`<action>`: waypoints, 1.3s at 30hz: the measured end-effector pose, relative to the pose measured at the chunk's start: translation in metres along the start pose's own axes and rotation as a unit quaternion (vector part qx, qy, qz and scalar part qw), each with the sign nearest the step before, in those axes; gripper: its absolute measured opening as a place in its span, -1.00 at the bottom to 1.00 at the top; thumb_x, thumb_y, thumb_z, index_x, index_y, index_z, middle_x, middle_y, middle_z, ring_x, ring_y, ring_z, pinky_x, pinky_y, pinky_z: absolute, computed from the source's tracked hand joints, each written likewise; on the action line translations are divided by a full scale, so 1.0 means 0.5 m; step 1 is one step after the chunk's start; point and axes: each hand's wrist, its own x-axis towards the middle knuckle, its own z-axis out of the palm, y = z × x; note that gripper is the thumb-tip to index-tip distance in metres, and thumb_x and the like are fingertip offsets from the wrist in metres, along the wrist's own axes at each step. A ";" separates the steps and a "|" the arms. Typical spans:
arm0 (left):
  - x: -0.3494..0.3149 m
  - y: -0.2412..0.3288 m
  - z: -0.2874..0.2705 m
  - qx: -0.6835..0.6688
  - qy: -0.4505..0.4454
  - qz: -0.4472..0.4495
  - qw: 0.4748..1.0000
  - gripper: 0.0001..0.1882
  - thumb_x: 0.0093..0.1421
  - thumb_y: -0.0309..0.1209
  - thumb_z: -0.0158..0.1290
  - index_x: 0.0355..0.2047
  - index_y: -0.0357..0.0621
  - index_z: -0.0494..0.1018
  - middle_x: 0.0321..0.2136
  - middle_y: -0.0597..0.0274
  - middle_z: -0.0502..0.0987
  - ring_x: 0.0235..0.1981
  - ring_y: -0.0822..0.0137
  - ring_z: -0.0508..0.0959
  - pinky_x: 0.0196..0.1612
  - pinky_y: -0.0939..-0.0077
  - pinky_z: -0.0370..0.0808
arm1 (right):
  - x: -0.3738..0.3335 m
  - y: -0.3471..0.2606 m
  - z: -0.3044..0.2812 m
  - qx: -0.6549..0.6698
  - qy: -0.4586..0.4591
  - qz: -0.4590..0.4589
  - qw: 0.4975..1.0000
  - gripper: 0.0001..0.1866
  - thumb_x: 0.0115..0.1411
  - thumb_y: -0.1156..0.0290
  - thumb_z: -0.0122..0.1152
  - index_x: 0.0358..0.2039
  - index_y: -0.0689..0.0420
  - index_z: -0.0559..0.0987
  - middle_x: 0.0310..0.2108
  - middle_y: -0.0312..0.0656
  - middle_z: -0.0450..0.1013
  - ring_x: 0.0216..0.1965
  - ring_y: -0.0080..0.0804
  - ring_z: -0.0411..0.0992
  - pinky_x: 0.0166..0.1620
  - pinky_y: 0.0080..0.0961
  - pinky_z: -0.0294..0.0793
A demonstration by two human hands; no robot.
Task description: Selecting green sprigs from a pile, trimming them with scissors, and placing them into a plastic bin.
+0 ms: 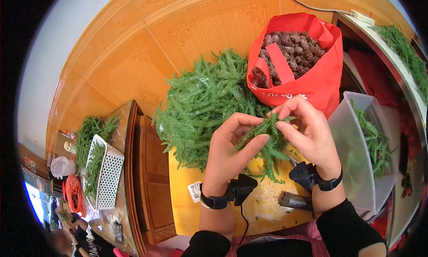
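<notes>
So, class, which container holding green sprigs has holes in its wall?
The white basket on the table at left: its wall is perforated, while the translucent bin at right has plain walls.

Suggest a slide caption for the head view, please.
Left hand and right hand hold a green sprig near heaped greenery and a red bag of pine cones.
</notes>
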 end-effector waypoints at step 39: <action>-0.014 -0.015 -0.008 -0.056 0.012 0.028 0.998 -0.63 -0.10 -0.54 0.19 -0.23 -0.19 0.39 -0.29 0.31 0.38 -0.28 0.49 0.42 -0.37 0.70 0.35 | 0.000 -0.017 -0.007 0.010 -0.031 -0.013 0.999 -0.67 -0.06 0.56 0.17 -0.23 0.25 0.40 -0.20 -0.19 0.38 -0.12 -0.43 0.34 -0.04 -0.52 0.28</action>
